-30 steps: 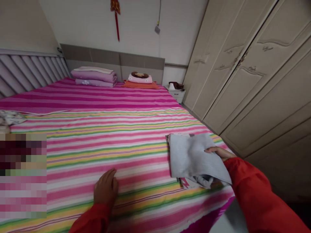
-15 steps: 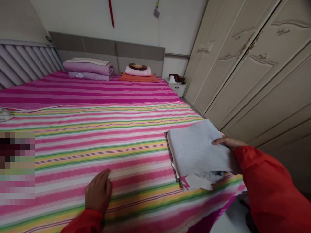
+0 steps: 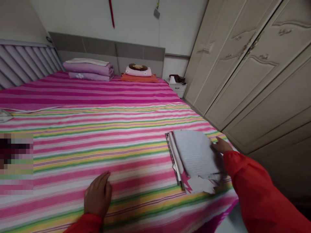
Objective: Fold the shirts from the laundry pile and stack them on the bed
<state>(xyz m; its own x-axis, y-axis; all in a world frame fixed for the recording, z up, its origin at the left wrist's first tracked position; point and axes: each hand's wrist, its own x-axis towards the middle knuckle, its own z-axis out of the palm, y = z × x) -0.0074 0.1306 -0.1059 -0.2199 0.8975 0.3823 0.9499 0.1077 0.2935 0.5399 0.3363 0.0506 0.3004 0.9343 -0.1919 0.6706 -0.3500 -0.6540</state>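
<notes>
A folded pale grey cloth point(image 3: 195, 152) lies on top of a small stack of folded clothes point(image 3: 194, 183) near the right front corner of the bed. My right hand point(image 3: 221, 145), in a red sleeve, rests on the cloth's right edge; its fingers are mostly hidden behind the fabric. My left hand point(image 3: 98, 195) lies flat on the striped sheet point(image 3: 97, 142), fingers together and stretched out, holding nothing.
Folded purple quilts point(image 3: 88, 69) and a small pillow with a brown face point(image 3: 138, 70) sit at the headboard. A cream wardrobe point(image 3: 245, 64) lines the right side, with a white nightstand point(image 3: 178, 87) beyond. A blurred patch covers the left edge.
The grey cloth, lifted one second ago, has been lowered flat onto the stack. My right hand moved down with it. My left hand slid slightly left along the sheet.
</notes>
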